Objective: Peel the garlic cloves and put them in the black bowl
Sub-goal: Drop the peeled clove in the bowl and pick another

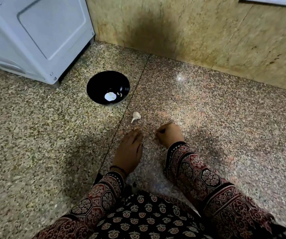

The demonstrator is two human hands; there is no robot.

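Your left hand [130, 149], open with straight fingers, is just behind the garlic [136, 116], whose stalk points back at it. Your right hand [169, 134], curled shut, is slightly farther.

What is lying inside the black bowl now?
The black bowl holds pale garlic cloves beside a round white patch, unidentifiable. Its near inner wall is out of sight.
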